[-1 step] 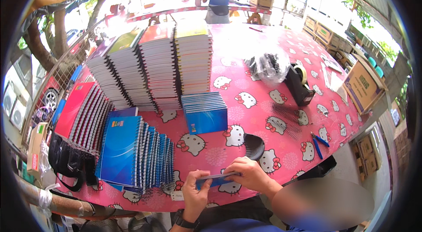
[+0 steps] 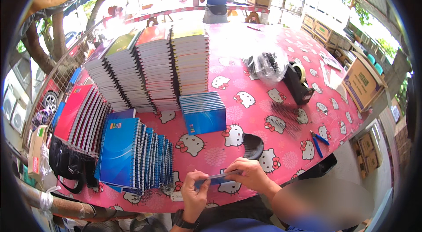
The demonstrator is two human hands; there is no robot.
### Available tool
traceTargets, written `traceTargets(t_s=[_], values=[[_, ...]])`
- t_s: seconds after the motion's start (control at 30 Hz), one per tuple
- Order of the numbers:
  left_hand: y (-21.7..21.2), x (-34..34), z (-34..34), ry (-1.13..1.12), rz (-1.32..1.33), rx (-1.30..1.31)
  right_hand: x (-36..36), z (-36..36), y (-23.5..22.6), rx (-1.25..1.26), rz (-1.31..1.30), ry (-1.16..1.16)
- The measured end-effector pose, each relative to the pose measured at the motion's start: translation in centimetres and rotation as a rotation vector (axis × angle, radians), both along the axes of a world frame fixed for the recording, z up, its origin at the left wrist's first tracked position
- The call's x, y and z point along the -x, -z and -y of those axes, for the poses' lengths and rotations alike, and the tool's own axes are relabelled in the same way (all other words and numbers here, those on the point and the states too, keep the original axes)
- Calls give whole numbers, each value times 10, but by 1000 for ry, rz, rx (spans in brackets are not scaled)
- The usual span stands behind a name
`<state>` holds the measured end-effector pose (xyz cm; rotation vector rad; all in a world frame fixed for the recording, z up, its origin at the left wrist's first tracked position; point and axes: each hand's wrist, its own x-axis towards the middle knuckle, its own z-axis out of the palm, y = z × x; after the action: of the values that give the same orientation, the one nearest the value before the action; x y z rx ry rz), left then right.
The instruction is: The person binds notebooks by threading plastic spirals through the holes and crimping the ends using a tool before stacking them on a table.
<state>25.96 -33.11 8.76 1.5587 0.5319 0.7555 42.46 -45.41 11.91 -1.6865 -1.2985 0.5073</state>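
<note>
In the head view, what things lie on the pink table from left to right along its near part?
Fanned row of blue spiral notebooks → small stack of blue booklets → black plastic comb binding → blue-handled pliers.

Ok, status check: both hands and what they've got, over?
Left hand and right hand both gripping one thin blue notebook, held edge-on at the table edge. Black comb binding just beyond. Nothing blocking.
</note>
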Motion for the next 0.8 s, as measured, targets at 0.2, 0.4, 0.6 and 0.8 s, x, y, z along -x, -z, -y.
traceTargets(t_s=[0.2,0.4,0.6,0.8], values=[[2,-5,13,-90,123,-90,29,-9,38,-312,-724,274],[-14,-8,25,-385,-117,-868,38,-22,27,-295,-639,372],[-16,-25,17,-23,-200,-1028,-9,1,28,-314,-71,257],[-19,-24,16,-11,-141,-1059,-151,47,41,32,567,747]])
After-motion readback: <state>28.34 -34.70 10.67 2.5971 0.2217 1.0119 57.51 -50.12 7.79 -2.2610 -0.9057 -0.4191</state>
